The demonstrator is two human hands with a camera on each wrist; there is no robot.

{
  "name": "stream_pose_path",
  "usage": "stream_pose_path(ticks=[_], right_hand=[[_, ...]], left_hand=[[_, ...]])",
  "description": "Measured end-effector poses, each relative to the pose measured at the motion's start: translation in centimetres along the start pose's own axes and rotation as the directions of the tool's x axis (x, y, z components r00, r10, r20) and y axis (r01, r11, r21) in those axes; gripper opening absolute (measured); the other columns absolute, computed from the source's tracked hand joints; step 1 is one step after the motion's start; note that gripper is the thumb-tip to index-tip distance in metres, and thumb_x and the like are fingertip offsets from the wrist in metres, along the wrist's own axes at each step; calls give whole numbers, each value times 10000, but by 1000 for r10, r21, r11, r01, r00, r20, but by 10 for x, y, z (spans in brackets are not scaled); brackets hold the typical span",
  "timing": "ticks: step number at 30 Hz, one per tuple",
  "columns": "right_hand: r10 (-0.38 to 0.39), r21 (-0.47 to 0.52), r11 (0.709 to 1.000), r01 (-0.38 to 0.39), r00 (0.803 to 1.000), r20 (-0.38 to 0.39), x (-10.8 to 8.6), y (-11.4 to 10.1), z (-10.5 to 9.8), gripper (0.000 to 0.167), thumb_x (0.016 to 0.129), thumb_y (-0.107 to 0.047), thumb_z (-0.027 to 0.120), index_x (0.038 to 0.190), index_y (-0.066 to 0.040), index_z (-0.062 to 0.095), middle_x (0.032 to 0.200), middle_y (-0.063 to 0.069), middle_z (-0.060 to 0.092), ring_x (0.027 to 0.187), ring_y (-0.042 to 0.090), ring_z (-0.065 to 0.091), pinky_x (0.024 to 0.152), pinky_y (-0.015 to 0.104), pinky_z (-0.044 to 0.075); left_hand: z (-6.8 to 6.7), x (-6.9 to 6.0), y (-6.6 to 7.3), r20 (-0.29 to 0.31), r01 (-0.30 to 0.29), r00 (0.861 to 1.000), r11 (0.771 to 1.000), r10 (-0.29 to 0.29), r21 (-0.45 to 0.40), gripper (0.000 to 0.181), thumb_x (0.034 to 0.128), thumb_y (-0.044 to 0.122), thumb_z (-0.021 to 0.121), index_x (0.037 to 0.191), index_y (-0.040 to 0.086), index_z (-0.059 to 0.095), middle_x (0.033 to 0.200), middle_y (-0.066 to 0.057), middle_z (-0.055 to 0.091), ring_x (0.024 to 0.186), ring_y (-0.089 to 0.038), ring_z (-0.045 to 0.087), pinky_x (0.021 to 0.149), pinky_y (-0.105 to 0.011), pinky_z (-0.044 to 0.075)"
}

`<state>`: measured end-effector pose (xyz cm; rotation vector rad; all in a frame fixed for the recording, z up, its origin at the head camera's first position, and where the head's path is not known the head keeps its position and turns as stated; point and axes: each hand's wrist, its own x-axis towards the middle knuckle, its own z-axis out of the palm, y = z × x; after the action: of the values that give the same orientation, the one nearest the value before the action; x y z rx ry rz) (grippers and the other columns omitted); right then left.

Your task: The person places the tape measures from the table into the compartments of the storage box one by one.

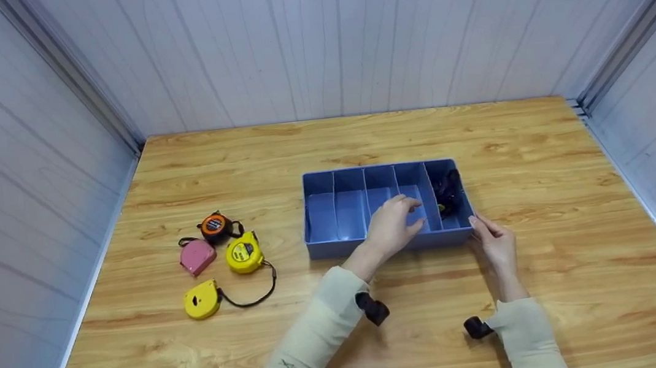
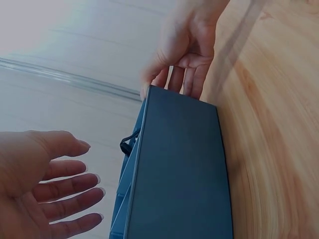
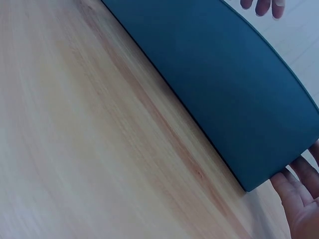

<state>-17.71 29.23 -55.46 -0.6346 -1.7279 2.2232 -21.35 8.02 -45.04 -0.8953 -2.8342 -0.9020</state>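
A blue box (image 1: pixel 360 246) with several compartments in a row stands on the wooden table. Over its middle compartments hovers my left hand (image 1: pixel 391 223), fingers loosely spread and holding nothing; the left wrist view shows that hand (image 2: pixel 47 186) apart from the box wall. At the front right corner, my right hand (image 1: pixel 498 248) grips the box, thumb at the rim and fingers against the outer end. In the rightmost compartment lies a dark bundle (image 1: pixel 447 189) with a yellow bit; its kind is unclear. A black strap (image 2: pixel 128 144) shows above the rim in the left wrist view.
Left of the box lie several tape measures: a black and orange one (image 1: pixel 215 226), a pink one (image 1: pixel 197 256), a yellow one (image 1: pixel 243 254) and another yellow one (image 1: pixel 202 300). A black cord (image 1: pixel 252 304) curves between the yellow ones. Pale panels (image 1: pixel 312 44) enclose the table.
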Motion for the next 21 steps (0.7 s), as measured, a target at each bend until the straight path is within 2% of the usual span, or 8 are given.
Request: stream_pose_path(ticks=[5,10,12,17,21], right_hand=[[-51,-37,998,52,998,37,-5,-5,1,372,767,-218,695,1100,-71,622,1067,32,598,864,94,601,696,244,502],[-4,4,1000,4,1000,7,3,5,-2,387,747,-223,713,1101,-92,628,1052,7,618,872,84,603,710,251,501],[23,61,998,-22,1000,-18,10,11,-4,387,733,-200,724,1093,-88,635,1032,9,632,871,96,608,708,256,503],[55,188,981,-51,998,-18,19,20,-6,388,727,-122,725,1095,-49,627,1056,52,616,896,138,605,707,278,506],[71,225,972,-64,997,-27,19,21,-7,348,711,-115,737,1047,-67,659,998,33,628,881,138,610,682,280,512]], left_hand=[[-5,-7,-7,-36,6,999,999,-7,-37,283,820,208,626,1064,64,637,965,-35,608,863,-132,585,709,-227,474],[-9,-13,-16,-66,20,998,998,-25,-64,286,815,197,631,1056,43,636,965,-39,606,848,-139,583,704,-217,471],[-10,-15,-19,-78,27,996,997,-33,-75,278,816,193,630,1051,46,638,956,-37,603,842,-140,582,704,-213,470],[-15,-21,-27,-101,56,993,992,-67,-114,277,819,182,629,1062,48,631,959,-56,598,858,-160,581,727,-225,469],[-19,-26,-35,-128,81,987,987,-100,-140,277,820,177,629,1067,51,626,964,-59,601,867,-178,580,735,-227,468]])
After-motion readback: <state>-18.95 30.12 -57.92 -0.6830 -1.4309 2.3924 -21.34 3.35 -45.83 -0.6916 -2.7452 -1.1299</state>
